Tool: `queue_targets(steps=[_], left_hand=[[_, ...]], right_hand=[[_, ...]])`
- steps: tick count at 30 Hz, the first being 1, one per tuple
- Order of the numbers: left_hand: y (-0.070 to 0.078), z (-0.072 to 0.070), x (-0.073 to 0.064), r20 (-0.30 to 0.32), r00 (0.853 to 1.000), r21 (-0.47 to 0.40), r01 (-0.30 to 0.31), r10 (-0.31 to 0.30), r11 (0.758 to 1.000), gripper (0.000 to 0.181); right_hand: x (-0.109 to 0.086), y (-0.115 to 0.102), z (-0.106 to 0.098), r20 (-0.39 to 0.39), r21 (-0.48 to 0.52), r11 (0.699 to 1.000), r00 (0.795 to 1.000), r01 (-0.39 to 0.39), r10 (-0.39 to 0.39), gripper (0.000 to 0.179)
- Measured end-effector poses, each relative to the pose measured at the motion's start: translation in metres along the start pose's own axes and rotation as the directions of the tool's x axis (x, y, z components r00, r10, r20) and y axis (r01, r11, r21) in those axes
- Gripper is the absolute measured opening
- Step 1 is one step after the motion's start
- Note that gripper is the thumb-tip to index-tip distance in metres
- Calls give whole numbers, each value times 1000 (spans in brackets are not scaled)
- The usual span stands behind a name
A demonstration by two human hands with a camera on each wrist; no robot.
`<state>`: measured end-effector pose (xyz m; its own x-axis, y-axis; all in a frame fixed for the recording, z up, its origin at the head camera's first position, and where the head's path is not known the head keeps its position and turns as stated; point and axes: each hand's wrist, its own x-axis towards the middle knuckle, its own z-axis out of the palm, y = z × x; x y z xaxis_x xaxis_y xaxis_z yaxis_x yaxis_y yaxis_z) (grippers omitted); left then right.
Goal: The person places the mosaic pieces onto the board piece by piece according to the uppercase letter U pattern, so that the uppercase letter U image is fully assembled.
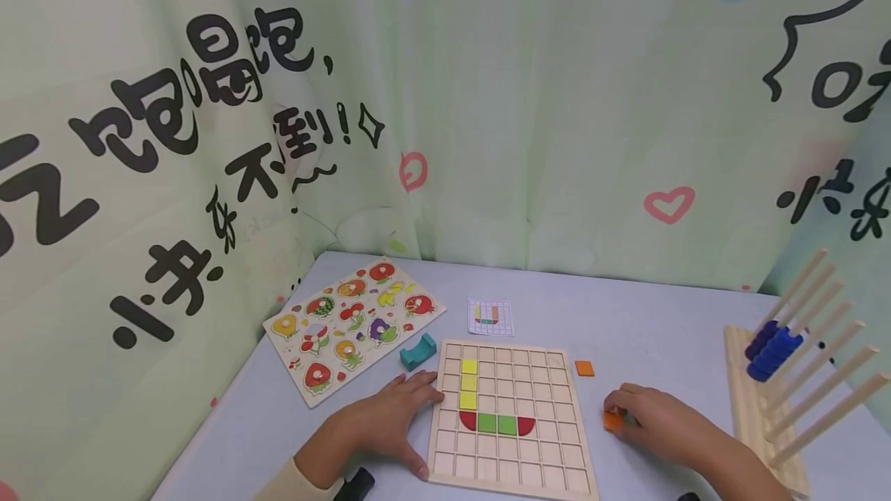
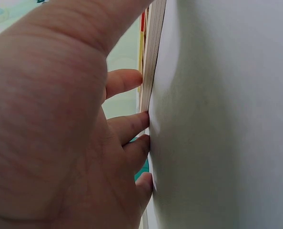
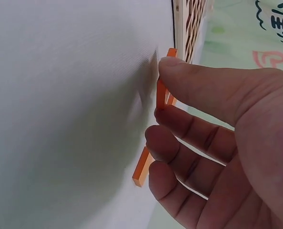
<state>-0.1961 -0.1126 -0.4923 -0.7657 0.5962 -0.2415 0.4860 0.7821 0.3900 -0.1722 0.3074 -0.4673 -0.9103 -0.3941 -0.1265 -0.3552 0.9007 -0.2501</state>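
Note:
A wooden grid board (image 1: pixel 557 439) lies on the table. In its cells are yellow square tiles (image 1: pixel 469 383) in a column, and below them green squares (image 1: pixel 497 424) between two red quarter-round tiles (image 1: pixel 527 426). My left hand (image 1: pixel 379 420) rests at the board's left side with fingers spread, thumb by the near corner; in the left wrist view the fingertips touch the board's edge (image 2: pixel 152 57). Right of the board, my right hand (image 1: pixel 657 424) pinches an orange square tile (image 3: pixel 161 94) between thumb and index finger. Another orange tile (image 1: pixel 584 368) lies beyond it.
A small pattern card (image 1: pixel 490 318) lies behind the board. A fruit puzzle board (image 1: pixel 334 311) and a teal arch-shaped block (image 1: pixel 418 352) are at the left. On the right stands a wooden peg rack (image 1: pixel 786 424) with blue rings (image 1: pixel 773 354). A printed curtain hangs behind the table.

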Motion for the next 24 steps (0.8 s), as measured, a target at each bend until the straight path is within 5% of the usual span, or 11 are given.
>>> queue_targets(steps=[13, 24], left_hand=[[-3, 1, 1, 9, 1000, -15, 2, -2, 1000, 98], [-3, 2, 3, 5, 1000, -6, 1, -1, 1000, 98]], right_hand=[[9, -20, 0, 18, -12, 996, 996, -83, 83, 18], [16, -29, -2, 10, -16, 999, 999, -41, 41, 18]])
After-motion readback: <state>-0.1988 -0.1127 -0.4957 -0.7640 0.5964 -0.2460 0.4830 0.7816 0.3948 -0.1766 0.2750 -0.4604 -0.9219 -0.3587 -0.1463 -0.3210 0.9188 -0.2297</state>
